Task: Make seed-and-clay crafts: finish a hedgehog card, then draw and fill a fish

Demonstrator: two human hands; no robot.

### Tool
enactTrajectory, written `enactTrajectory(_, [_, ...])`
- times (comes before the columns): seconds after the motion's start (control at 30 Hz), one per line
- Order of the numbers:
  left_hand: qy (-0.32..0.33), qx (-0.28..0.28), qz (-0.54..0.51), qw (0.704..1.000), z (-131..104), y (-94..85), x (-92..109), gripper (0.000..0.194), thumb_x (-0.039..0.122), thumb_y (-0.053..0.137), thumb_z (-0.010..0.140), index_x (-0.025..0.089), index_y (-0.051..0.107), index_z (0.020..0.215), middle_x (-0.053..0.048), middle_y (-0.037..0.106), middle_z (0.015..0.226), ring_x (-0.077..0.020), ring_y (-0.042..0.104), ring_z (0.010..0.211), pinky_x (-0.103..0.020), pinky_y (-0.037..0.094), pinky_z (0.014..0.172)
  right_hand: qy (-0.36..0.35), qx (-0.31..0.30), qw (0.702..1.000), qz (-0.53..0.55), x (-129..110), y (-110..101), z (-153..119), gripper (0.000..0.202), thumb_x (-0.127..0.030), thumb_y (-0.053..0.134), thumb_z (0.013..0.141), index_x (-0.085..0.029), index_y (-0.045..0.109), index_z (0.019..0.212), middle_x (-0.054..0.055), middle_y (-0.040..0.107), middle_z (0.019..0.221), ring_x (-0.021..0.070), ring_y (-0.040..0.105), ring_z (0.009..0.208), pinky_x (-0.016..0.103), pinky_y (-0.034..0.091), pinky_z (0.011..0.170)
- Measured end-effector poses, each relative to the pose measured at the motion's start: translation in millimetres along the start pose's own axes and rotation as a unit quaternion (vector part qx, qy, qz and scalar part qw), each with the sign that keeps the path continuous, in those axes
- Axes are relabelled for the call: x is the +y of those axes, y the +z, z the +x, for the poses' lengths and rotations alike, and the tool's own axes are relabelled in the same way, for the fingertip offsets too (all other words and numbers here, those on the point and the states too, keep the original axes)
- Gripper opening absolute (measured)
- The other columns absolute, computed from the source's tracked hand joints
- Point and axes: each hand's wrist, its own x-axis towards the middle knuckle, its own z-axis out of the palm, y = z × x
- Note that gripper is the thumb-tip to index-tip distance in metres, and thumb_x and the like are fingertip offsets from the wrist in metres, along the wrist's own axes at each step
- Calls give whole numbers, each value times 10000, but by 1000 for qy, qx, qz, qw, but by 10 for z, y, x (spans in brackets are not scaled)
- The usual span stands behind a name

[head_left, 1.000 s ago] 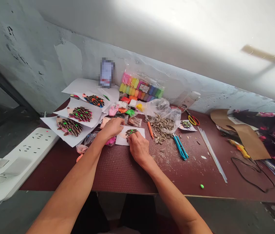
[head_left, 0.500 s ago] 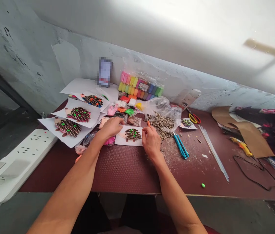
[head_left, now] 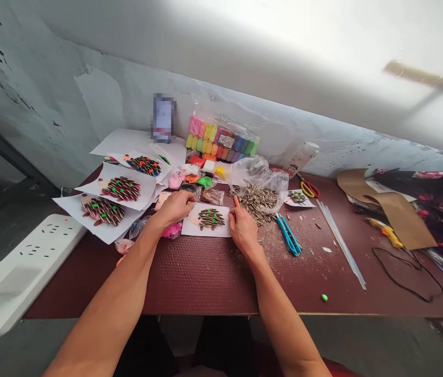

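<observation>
I had the left hand (head_left: 178,206) at the upper left corner of a white card (head_left: 190,229), its fingers bent downward; I could not tell whether they pinched the paper or only rested there. The right hand (head_left: 243,228) was at the card's right edge, fingers curled and thumb close to them, and I could not tell how firmly they closed on it. Between the two grips the card lay on the dark red table (head_left: 205,283), bearing a seed hedgehog (head_left: 211,217) with green dots.

Just beyond the right grip I saw an orange stick (head_left: 236,201) and a pile of striped seeds (head_left: 260,201), partly covered by a clear bag (head_left: 258,168). Right of that grip lay a blue cutter (head_left: 288,235), with scissors (head_left: 310,189) farther off. A pink packet (head_left: 172,230) sat just below the left hand, and left of it were paper sheets (head_left: 83,212) with more hedgehogs. Past both hands, a pack of coloured blocks (head_left: 221,142) leaned against the wall.
</observation>
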Motion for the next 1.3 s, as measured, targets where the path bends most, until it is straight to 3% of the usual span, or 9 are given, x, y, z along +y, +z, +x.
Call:
enactTrajectory(0.37, [4,10,-60,998,-2,3,10,206,125,529,760,151,718,838,-83,714,819,-219,627,784,-312,420,737,29,-19,999,28,-2,-29,20,188,-198,531,944,-188,683,1054,89,704,1081,206,640,951,290,418,793])
enactTrajectory(0.57, [9,8,-107,994,4,23,2,190,120,493,763,168,667,822,-49,686,802,-191,596,759,-287,410,715,19,-14,999,40,-16,-45,32,376,-194,520,944,-185,610,1309,110,678,1159,226,630,1036,293,432,831])
enactTrajectory(0.67, [5,8,-131,991,9,51,-10,195,100,474,745,170,645,810,-44,678,812,-188,589,766,-285,407,714,20,-26,999,22,-35,-34,41,397,-206,501,954,-204,615,1334,135,643,1222,245,634,1030,311,440,823])
enactTrajectory(0.8, [2,5,-166,986,22,74,-31,210,87,453,729,173,632,799,-36,665,797,-184,582,768,-286,413,725,22,-24,999,34,-30,-18,57,305,-214,518,944,-224,683,1200,120,642,1167,230,634,965,301,434,789])
enactTrajectory(1.0, [-5,-10,-228,974,33,88,-52,191,113,474,706,171,632,796,-23,654,787,-168,569,758,-271,417,707,0,13,988,151,35,0,84,120,-214,543,879,-201,662,879,42,677,892,176,603,796,265,403,714])
enactTrajectory(1.17, [-27,-30,-300,953,23,96,-56,161,149,493,721,163,621,818,-10,618,741,-138,538,674,-243,395,624,-14,38,956,292,121,87,131,147,-305,533,843,-195,629,859,15,668,802,156,580,720,254,415,680])
enactTrajectory(1.3, [-42,-41,-331,942,31,75,-61,142,163,520,732,168,620,832,-3,614,715,-127,525,635,-229,377,583,-5,-14,927,376,201,144,160,208,-387,582,807,-186,616,848,-1,644,728,148,556,681,237,407,620])
